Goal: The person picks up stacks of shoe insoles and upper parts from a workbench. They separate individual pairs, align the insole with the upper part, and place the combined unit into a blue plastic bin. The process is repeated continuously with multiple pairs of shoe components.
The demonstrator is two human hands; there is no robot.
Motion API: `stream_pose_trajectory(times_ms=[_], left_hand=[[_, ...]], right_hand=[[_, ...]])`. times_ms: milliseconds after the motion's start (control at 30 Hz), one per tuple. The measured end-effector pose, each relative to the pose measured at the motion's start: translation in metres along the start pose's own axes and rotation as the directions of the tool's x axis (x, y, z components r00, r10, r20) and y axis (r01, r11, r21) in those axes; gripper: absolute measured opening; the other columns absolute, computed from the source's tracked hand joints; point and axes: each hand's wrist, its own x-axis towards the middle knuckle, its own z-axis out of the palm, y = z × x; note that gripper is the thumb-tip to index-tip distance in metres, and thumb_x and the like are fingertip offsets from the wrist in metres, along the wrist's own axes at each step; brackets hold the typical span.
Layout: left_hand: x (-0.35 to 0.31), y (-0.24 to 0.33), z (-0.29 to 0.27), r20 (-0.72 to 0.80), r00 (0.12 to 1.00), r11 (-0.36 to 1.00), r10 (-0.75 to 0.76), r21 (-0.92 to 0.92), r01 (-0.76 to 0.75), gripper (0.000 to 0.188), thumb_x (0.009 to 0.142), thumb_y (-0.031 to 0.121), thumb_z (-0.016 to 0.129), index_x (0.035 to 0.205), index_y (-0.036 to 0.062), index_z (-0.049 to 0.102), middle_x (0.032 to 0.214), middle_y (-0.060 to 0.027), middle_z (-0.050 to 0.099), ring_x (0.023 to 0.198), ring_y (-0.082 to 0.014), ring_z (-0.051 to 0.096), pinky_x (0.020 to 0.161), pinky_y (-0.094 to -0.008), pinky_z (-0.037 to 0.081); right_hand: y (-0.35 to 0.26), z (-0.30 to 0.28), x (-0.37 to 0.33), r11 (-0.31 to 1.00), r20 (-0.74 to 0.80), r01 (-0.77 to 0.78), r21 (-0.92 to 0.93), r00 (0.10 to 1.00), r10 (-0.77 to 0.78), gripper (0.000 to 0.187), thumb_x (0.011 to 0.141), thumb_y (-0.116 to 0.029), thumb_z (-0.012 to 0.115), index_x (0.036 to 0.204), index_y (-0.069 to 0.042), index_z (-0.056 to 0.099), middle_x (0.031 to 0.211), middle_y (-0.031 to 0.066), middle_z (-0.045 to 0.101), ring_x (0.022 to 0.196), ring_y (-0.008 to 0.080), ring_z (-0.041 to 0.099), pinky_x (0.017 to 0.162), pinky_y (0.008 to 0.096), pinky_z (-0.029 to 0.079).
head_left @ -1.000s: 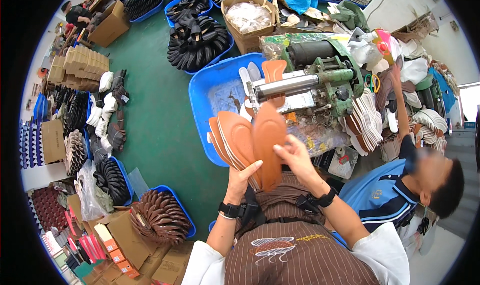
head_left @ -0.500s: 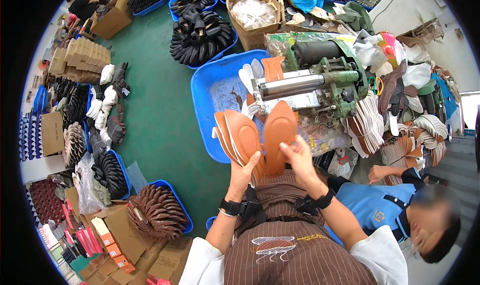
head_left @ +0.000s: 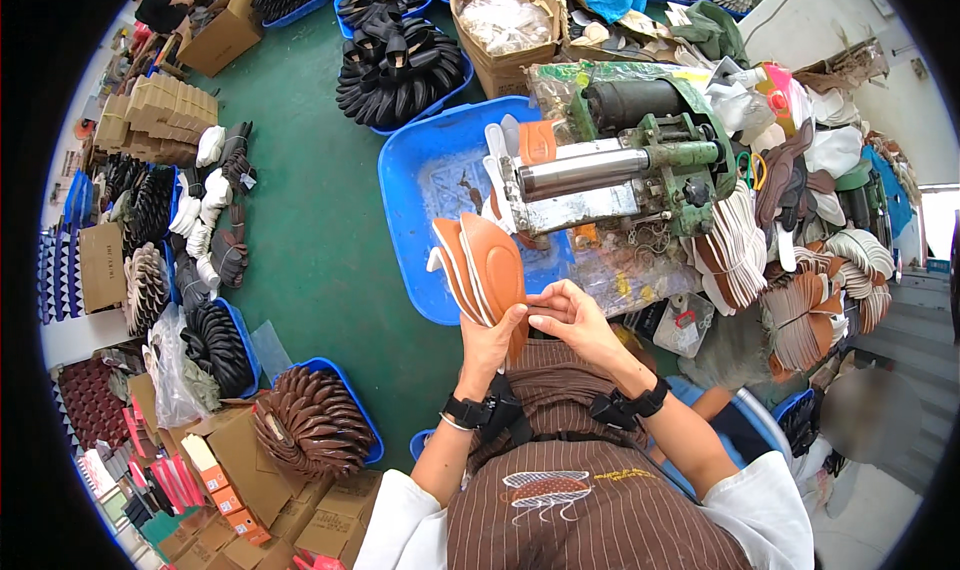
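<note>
A small stack of tan shoe insoles (head_left: 502,268) with pale undersides stands upright in front of me, over the near rim of the blue tub (head_left: 398,225). My left hand (head_left: 486,346) is closed round the lower end of the stack, thumb on the near face. At the right edge of the same stack, my right hand (head_left: 580,326) has its thumb and fingers pinched together; the fingertips partly hide the edge they are on. Beyond my hands is a green machine (head_left: 690,140) with a shiny metal roller (head_left: 585,173). Another tan insole (head_left: 537,142) lies behind the roller.
Bundled insoles (head_left: 735,260) stand right of the machine. Tubs of black shoes (head_left: 400,80) and an open carton (head_left: 505,30) are at the back. Brown shoes (head_left: 312,425) fill a tub at lower left. A co-worker's arm (head_left: 712,404) is close on my right.
The single insole in my right hand has come left against the stack, and that hand moved in with it. The insole behind the roller sits lower. The co-worker has moved down, mostly behind my arm.
</note>
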Motion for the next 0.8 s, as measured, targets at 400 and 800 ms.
stream_pose_trajectory(times_ms=[400, 800], left_hand=[[0.006, 0.005, -0.007, -0.009, 0.997, 0.963, -0.082, -0.258, 0.077, 0.042, 0.094, 0.027, 0.055, 0.123, -0.0014, 0.045, 0.110, -0.0096, 0.058, 0.097, -0.0185, 0.057, 0.086, -0.0314, 0.047], [0.004, -0.008, -0.004, -0.101, 0.995, 0.986, 0.007, -0.163, -0.023, 0.044, 0.093, 0.032, 0.055, 0.123, 0.0016, 0.043, 0.106, -0.0099, 0.057, 0.089, -0.0183, 0.058, 0.078, -0.0321, 0.050]], right_hand=[[0.008, -0.050, 0.016, 0.998, -0.403, 0.065, 0.023, 0.914, -0.050, 0.019, 0.088, -0.009, 0.060, 0.105, 0.000, 0.060, 0.097, 0.0042, 0.065, 0.084, 0.0092, 0.059, 0.076, 0.0261, 0.048], [0.006, -0.009, 0.005, 0.992, -0.344, 0.109, 0.060, 0.935, -0.082, 0.010, 0.088, -0.009, 0.060, 0.095, -0.004, 0.054, 0.083, 0.0039, 0.065, 0.073, 0.0084, 0.060, 0.063, 0.0235, 0.050]])
